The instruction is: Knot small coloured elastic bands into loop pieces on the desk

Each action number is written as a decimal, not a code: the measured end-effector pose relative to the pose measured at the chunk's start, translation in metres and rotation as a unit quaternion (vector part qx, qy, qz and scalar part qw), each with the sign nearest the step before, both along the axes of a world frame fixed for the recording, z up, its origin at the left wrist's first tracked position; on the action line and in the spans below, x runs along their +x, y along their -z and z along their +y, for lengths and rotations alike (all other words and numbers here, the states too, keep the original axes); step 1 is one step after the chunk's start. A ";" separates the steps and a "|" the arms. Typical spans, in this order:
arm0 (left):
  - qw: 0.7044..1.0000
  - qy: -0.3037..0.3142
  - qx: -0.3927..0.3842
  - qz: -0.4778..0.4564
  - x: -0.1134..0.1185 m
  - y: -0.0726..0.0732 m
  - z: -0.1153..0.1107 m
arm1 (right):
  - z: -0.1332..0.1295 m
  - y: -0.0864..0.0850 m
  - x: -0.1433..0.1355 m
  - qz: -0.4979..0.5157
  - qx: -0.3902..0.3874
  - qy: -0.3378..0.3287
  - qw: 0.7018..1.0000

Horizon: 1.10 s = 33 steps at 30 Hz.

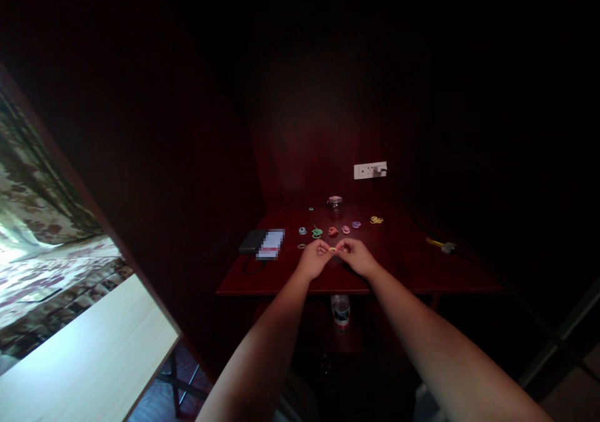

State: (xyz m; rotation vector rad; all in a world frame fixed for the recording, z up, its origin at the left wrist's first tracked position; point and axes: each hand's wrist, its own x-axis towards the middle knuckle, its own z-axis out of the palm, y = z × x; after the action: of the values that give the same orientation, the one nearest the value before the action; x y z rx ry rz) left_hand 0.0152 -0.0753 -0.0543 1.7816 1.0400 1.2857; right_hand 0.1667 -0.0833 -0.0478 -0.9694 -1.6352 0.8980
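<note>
My left hand (315,258) and my right hand (357,256) meet above the front part of the dark red desk (403,272). Between their pinched fingertips is a small yellow elastic band (332,249), gripped from both sides. Just beyond my hands lie small piles of coloured bands: blue (302,231), green (317,232), red (332,231), pink (345,229) and purple (356,225). A yellow pile (376,220) sits farther right. One pale loop (302,246) rests beside my left hand, and a single green loop (310,209) lies farther back.
A lidded glass jar (335,203) stands at the back. To the left are a phone (270,244) and a black case-like object (252,241). Keys with a yellow strap (443,246) lie right. A wall socket (370,170) is behind; a plastic bottle (340,311) stands below the desk.
</note>
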 end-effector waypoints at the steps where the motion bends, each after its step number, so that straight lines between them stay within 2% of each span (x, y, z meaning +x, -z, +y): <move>1: 1.000 0.001 -0.001 -0.001 0.000 0.000 0.000 | 0.000 0.000 0.000 0.000 0.002 0.002 1.000; 11: 0.998 0.047 -0.030 -0.025 0.000 -0.004 -0.003 | -0.001 -0.001 -0.002 0.022 -0.003 0.002 1.000; 24: 0.999 0.019 -0.035 -0.028 -0.002 -0.001 0.001 | 0.001 0.001 -0.001 0.045 0.002 -0.064 0.997; 33: 0.999 0.007 -0.033 -0.021 -0.002 0.001 0.004 | 0.003 0.004 -0.001 0.040 0.007 -0.053 0.998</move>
State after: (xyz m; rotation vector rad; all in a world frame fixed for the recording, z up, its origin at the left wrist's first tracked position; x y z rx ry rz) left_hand 0.0135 -0.0716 -0.0558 1.7035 1.0330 1.2604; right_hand 0.1657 -0.0800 -0.0515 -0.8313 -1.6350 0.9833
